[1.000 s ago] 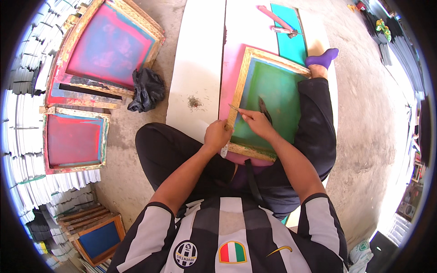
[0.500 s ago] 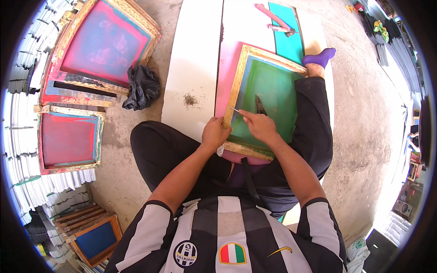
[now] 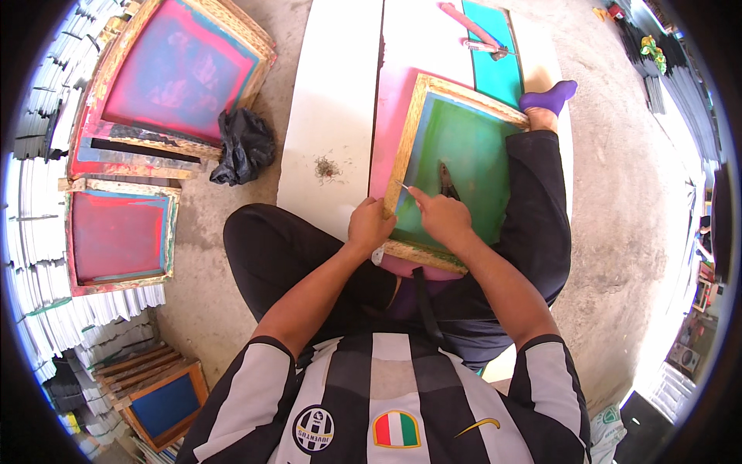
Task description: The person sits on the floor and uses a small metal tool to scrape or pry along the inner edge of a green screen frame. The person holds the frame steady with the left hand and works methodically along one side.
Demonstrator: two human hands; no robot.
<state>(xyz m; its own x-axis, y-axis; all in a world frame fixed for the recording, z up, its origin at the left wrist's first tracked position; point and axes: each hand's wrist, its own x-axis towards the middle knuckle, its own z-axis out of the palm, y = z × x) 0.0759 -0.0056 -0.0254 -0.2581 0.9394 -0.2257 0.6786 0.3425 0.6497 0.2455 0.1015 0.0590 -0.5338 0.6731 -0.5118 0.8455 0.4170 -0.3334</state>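
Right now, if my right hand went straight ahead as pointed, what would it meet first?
Your right hand would likely meet the screen-printing frame's left wooden rail first, though depth is unclear.

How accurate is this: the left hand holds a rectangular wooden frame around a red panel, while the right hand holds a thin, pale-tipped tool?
The head view shows a mostly green panel, not red. The rest stands: left hand holding the wooden frame, right hand holding the thin tool.

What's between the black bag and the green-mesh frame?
Head view: a strip of floor, the white board with a small pile of thin scraps, then a pink-stained surface beside the frame.
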